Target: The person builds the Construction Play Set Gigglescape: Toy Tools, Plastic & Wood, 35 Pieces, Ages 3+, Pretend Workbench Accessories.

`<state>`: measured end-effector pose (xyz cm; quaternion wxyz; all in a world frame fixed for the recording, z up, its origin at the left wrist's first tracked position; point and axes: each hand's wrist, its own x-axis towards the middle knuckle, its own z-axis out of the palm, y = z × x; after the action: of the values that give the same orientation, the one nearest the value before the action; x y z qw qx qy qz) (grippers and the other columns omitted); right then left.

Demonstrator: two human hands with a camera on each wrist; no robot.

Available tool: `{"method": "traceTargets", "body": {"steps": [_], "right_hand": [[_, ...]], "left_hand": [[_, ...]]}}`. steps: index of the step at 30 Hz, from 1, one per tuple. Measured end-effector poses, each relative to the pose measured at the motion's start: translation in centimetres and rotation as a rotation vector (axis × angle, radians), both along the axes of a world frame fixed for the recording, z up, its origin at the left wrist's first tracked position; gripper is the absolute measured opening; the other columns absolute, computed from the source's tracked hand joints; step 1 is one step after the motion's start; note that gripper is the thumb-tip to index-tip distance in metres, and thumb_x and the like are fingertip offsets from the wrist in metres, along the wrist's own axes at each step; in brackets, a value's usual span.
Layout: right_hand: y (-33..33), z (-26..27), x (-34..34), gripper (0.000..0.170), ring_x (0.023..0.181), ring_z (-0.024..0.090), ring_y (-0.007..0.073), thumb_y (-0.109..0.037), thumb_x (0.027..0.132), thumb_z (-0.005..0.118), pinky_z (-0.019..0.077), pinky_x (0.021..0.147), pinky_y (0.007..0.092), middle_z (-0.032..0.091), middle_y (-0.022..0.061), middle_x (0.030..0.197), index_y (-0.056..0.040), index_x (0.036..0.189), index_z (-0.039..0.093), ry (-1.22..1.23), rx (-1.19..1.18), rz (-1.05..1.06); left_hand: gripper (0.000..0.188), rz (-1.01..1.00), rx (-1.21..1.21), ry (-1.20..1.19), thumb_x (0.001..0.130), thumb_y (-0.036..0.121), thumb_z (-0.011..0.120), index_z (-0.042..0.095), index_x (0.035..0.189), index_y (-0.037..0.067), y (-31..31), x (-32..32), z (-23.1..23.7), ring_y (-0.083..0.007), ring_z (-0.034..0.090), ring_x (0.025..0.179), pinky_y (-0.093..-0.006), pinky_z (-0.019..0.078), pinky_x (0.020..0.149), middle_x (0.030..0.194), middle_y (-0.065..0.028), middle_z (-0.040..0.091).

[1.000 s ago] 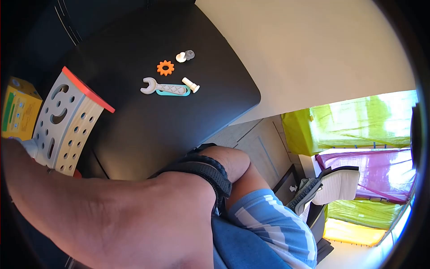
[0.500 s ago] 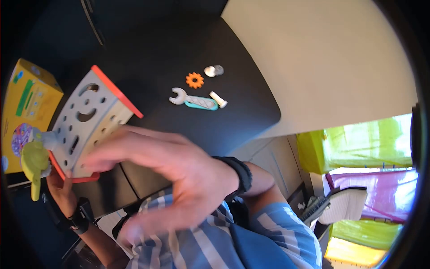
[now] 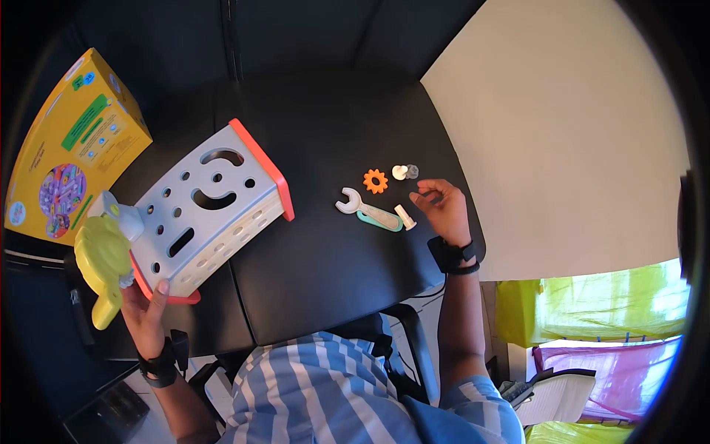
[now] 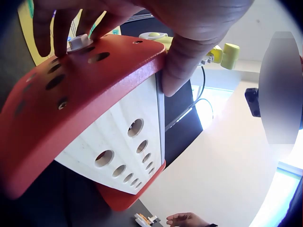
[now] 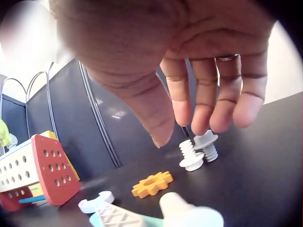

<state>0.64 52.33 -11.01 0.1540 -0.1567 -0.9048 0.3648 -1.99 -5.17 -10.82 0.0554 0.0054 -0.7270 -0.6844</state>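
My left hand (image 3: 146, 318) grips the near end of a toy toolbox (image 3: 203, 181), its thumb over the top edge and its fingers on the red end panel (image 4: 90, 71). The toolbox has a grey top with round and curved holes. A yellow-green plastic piece (image 3: 103, 255) sits at that end. My right hand (image 3: 446, 212) hovers with loosely bent fingers near a white screw (image 5: 191, 156) and a grey screw (image 5: 207, 144), holding nothing. Beside them lie an orange gear (image 3: 375, 181), a toy wrench (image 3: 366, 209) with a teal piece along it, and a cream peg (image 3: 405, 217).
A yellow printed box (image 3: 81, 148) stands behind the toolbox at the left. The black table (image 3: 318, 281) ends at a rounded right corner, beside a pale wall (image 3: 555, 148). A chair arm (image 3: 418, 348) is at the front edge.
The right arm swung from the left, across the toolbox and body, to the small parts at the right. The head view turned left, showing more of the yellow box. The left hand stays at the toolbox.
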Motion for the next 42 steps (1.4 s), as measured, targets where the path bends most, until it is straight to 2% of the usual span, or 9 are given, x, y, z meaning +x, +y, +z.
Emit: {"method": "traceTargets", "body": {"steps": [4,10,13,16,18,21,27,34,42], "right_hand": [[1.5,-0.1,-3.1,0.042,0.089,0.068,0.0168,-0.004,0.08,0.092,0.0578,0.078,0.0314,0.075,0.0077,0.106,-0.0048,0.12,0.078,0.009,0.061,-0.031],[2.7,-1.0,-5.6,0.054,0.099,0.071,0.0222,0.0,0.079,0.089,0.0605,0.088,0.0353,0.075,0.0104,0.117,-0.0068,0.131,0.075,0.011,0.193,0.165],[3.6,-1.6,-5.6,0.055,0.102,0.072,0.0238,0.002,0.081,0.086,0.0616,0.088,0.0362,0.075,0.0108,0.122,-0.0066,0.134,0.073,-0.092,0.144,0.123],[3.0,-0.7,-4.7,0.049,0.098,0.072,0.0208,0.001,0.085,0.086,0.0613,0.079,0.0313,0.077,0.0118,0.118,-0.0031,0.132,0.073,0.102,0.149,-0.03],[-1.1,2.6,-4.4,0.04,0.096,0.071,0.0154,-0.001,0.088,0.086,0.06,0.079,0.0276,0.077,0.0112,0.115,0.0009,0.126,0.073,0.246,-0.136,-0.075],[-7.7,6.1,-4.3,0.033,0.092,0.071,0.0112,0.001,0.091,0.084,0.0592,0.08,0.0253,0.078,0.0091,0.112,0.0013,0.123,0.074,0.327,-0.435,0.147],[-18.6,10.2,-7.9,0.036,0.099,0.072,0.0292,-0.009,0.084,0.089,0.0578,0.087,0.0374,0.08,0.0121,0.115,-0.0038,0.118,0.079,0.553,0.141,0.63],[-20.5,8.6,-9.8,0.035,0.1,0.07,0.0284,-0.009,0.085,0.088,0.058,0.085,0.037,0.081,0.0103,0.118,-0.0053,0.12,0.081,0.526,0.164,0.684],[-21.8,9.5,-9.8,0.033,0.102,0.071,0.0288,-0.008,0.084,0.09,0.0578,0.086,0.036,0.081,0.0103,0.118,-0.0045,0.116,0.082,0.534,0.133,0.684]], "left_hand": [[0.071,0.104,-0.04,0.03,0.098,0.009,0.079,0.044,0.158,-0.005,2.4,1.8,0.3,-0.0216,0.058,0.135,-0.038,0.0394,0.12,0.15,-0.0142,0.06],[0.074,0.134,-0.002,0.013,0.096,0.007,0.08,0.043,0.16,-0.002,3.4,2.9,0.1,-0.0217,0.056,0.138,-0.0386,0.0388,0.121,0.154,-0.0126,0.057],[0.075,0.125,-0.021,0.035,0.096,0.007,0.08,0.043,0.16,-0.002,3.0,2.8,0.0,-0.0219,0.056,0.138,-0.0389,0.0396,0.121,0.154,-0.0123,0.057],[0.075,0.106,0.033,-0.066,0.095,0.007,0.081,0.044,0.159,-0.002,3.7,2.9,1.2,-0.0221,0.057,0.138,-0.0393,0.0407,0.12,0.153,-0.0121,0.058],[0.07,0.076,0.092,-0.064,0.093,0.006,0.083,0.049,0.154,-0.002,4.1,2.9,1.7,-0.0217,0.061,0.132,-0.0389,0.0461,0.115,0.146,-0.0122,0.062],[0.061,0.082,0.101,0.048,0.091,0.006,0.087,0.058,0.143,-0.001,4.9,2.4,2.2,-0.02,0.069,0.118,-0.0382,0.056,0.104,0.131,-0.0117,0.07],[0.071,0.094,0.066,0.062,0.085,0.009,0.089,0.053,0.146,0.001,5.1,1.9,2.4,-0.0201,0.066,0.118,-0.037,0.054,0.105,0.13,-0.0088,0.065],[0.086,0.085,0.079,-0.058,0.075,0.014,0.096,0.057,0.15,0.004,3.7,2.0,-0.3,-0.0218,0.063,0.126,-0.0363,0.051,0.108,0.151,-0.0095,0.05],[0.087,0.079,0.015,0.12,0.084,0.024,0.094,0.053,0.159,0.006,4.0,1.7,-0.6,-0.0245,0.058,0.141,-0.0397,0.0496,0.115,0.164,-0.0133,0.044]]}}
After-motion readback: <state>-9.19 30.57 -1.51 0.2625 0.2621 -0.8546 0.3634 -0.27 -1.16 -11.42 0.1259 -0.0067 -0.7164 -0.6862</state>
